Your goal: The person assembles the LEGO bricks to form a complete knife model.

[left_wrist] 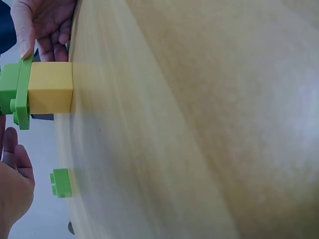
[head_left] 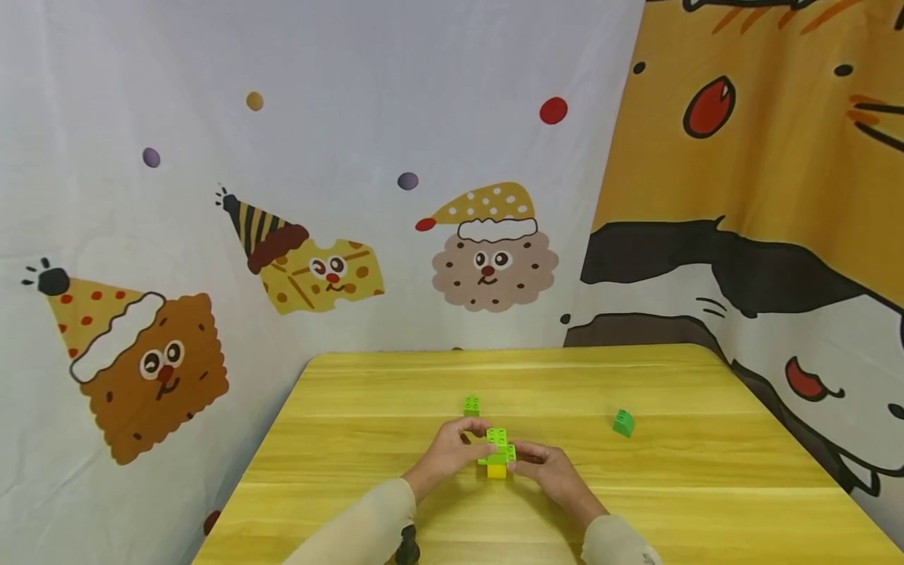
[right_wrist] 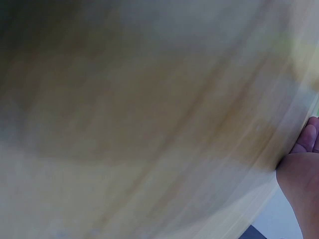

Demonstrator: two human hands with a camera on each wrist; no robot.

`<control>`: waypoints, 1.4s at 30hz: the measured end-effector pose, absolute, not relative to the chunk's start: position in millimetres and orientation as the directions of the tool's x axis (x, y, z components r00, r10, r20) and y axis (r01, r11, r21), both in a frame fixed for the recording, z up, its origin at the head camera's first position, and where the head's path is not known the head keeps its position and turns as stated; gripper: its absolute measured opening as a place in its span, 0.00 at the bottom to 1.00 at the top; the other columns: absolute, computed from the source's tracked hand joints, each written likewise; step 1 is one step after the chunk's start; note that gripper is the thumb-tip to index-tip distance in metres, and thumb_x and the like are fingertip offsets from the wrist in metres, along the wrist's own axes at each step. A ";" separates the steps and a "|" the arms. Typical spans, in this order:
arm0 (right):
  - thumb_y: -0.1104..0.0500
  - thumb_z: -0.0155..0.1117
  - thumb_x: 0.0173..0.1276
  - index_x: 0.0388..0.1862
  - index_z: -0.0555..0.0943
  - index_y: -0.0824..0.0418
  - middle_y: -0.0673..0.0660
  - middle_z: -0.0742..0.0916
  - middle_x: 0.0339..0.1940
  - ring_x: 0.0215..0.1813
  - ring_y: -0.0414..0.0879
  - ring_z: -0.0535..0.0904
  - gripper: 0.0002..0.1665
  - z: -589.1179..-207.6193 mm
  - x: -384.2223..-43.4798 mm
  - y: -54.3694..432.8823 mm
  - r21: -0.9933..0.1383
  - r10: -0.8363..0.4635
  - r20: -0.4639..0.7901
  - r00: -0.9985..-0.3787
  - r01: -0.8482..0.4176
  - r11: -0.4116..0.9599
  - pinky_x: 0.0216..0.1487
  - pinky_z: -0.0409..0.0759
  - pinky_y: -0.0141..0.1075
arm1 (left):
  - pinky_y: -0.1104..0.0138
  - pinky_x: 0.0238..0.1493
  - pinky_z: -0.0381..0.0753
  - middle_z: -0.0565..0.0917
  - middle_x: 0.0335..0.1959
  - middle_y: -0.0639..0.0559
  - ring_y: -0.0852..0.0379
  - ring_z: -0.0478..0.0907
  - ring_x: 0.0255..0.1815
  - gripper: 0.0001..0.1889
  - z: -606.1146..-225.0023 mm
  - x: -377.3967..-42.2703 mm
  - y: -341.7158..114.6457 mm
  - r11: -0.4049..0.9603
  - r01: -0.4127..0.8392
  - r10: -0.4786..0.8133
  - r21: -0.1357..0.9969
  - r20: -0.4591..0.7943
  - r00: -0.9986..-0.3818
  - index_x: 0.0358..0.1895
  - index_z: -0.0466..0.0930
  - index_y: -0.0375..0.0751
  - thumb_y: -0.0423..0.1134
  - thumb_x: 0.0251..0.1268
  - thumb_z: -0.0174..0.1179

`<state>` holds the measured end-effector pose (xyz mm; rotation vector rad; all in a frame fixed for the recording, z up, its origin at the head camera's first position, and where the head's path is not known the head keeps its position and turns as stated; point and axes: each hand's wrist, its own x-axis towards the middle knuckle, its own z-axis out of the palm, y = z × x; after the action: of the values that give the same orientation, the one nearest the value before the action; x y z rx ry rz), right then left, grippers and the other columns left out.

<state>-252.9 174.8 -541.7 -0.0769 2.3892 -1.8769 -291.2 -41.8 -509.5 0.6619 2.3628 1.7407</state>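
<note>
A small stack stands on the wooden table (head_left: 353,439) between both hands. At its bottom is a yellow block (head_left: 497,472), with a thin light-green piece (left_wrist: 22,94) across it and a light-green brick (head_left: 497,436) on top, studs up. My left hand (head_left: 452,453) pinches the top brick, thumb in front and fingers behind. From the other side my right hand (head_left: 554,472) pinches the thin green piece's end, its thumb at the edge. The right wrist view catches only part of the right hand (right_wrist: 301,174) at its right edge.
Beyond the left hand lies a small light-green brick (head_left: 472,406). Farther right sits a darker green brick with a sloped side (head_left: 624,423). A dark object (head_left: 407,547) is beside the left sleeve at the near side. A cartoon-printed curtain (head_left: 395,118) hangs behind the table.
</note>
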 end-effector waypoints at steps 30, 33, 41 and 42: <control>0.50 0.73 0.64 0.62 0.80 0.62 0.63 0.83 0.58 0.60 0.60 0.78 0.31 -537.6 -251.8 174.6 -0.956 -0.113 -0.060 -0.992 0.024 0.294 0.59 0.74 0.57 | 0.63 0.45 0.71 0.80 0.45 0.58 0.40 0.73 0.53 0.12 -522.6 -297.8 -45.3 0.235 0.340 0.467 0.911 0.201 -0.861 0.48 0.84 0.49 0.46 0.63 0.68; 0.49 0.73 0.63 0.62 0.81 0.62 0.63 0.84 0.58 0.60 0.60 0.78 0.31 -539.7 -253.2 174.8 -0.957 -0.116 -0.060 -0.991 0.024 0.288 0.59 0.73 0.57 | 0.64 0.45 0.71 0.81 0.44 0.58 0.41 0.73 0.53 0.12 -522.8 -296.9 -44.9 0.226 0.332 0.466 0.916 0.198 -0.862 0.48 0.84 0.49 0.46 0.64 0.68; 0.50 0.73 0.63 0.61 0.81 0.63 0.63 0.84 0.57 0.59 0.59 0.79 0.30 -540.8 -253.3 175.4 -0.959 -0.116 -0.048 -0.992 0.014 0.282 0.58 0.75 0.55 | 0.65 0.44 0.72 0.81 0.44 0.59 0.45 0.74 0.52 0.12 -524.9 -296.3 -43.8 0.224 0.333 0.456 0.916 0.203 -0.866 0.49 0.84 0.51 0.45 0.64 0.68; 0.51 0.73 0.63 0.61 0.81 0.63 0.63 0.84 0.57 0.59 0.59 0.79 0.30 -540.4 -253.0 175.1 -0.960 -0.115 -0.046 -0.992 0.012 0.281 0.58 0.75 0.55 | 0.65 0.44 0.72 0.81 0.44 0.59 0.45 0.74 0.52 0.12 -524.9 -296.3 -44.1 0.224 0.333 0.456 0.916 0.204 -0.866 0.49 0.84 0.51 0.45 0.64 0.68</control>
<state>-253.0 175.1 -540.4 -0.0982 2.4269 -1.8195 -296.3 -44.1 -524.9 0.7681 2.3713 1.7297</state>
